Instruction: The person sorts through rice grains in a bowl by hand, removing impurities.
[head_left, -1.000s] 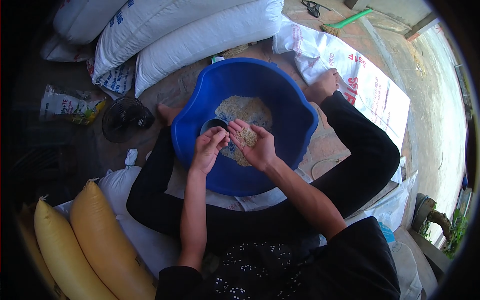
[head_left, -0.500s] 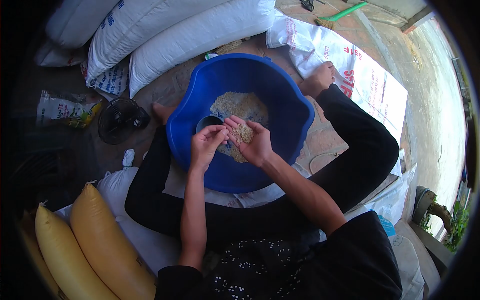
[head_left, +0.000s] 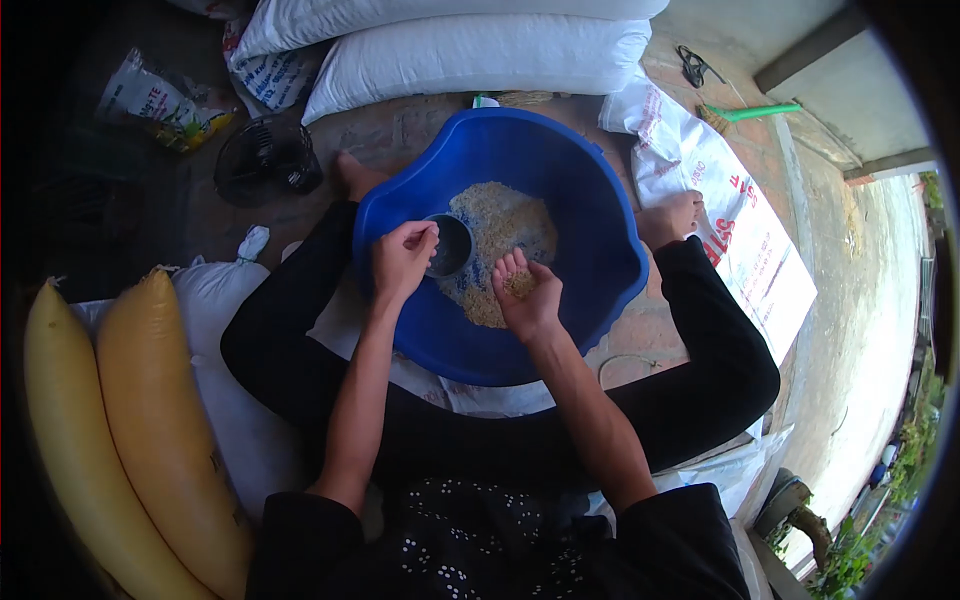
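And here's the right hand (head_left: pixel 530 298), palm up, fingers loosely curled, cradling a small heap of grain (head_left: pixel 519 285) over the near side of the blue basin (head_left: pixel 590 180)! The left hand (head_left: pixel 400 260) is pinched, fingertips together, beside the dark cup (head_left: pixel 456 246) near the basin's left edge; whether anything sits in that pinch, I can't tell. More loose grain (head_left: pixel 495 203) lies across the basin floor. Danger here: a tilt of that palm could spill the heap into the loose grain, and a left-wrist knock might tip the cup. Big change from half a second ago: hands together then, well apart now.
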